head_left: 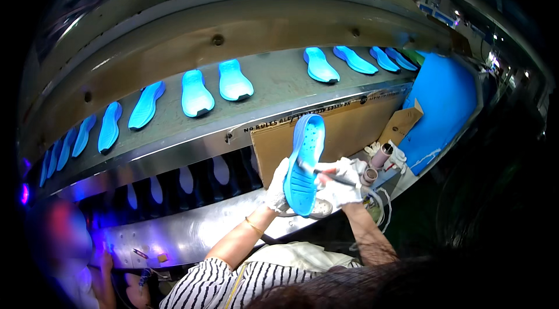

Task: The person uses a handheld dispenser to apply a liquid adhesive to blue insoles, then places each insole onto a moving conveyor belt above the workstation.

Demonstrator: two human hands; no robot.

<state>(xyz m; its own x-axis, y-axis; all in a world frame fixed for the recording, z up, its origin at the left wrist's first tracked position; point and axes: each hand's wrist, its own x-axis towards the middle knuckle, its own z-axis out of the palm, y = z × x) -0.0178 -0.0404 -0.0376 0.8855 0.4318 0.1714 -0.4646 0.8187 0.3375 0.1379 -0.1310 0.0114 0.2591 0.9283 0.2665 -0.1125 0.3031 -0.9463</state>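
My left hand, in a white glove, grips a bright blue shoe sole by its left edge. The sole is held up on end, its inner face with small holes and ridges turned toward me. My right hand, also gloved in white, is closed on a slim brush with a partly blurred handle. Its tip is against or just in front of the middle of the sole; contact is hard to tell. Below the sole, a pale rounded object is partly hidden by it.
Ahead runs a conveyor belt bearing several blue soles. A cardboard sheet leans below its edge. Brownish pots and white gloves stand right. A metal ledge extends left, toward another person's arm.
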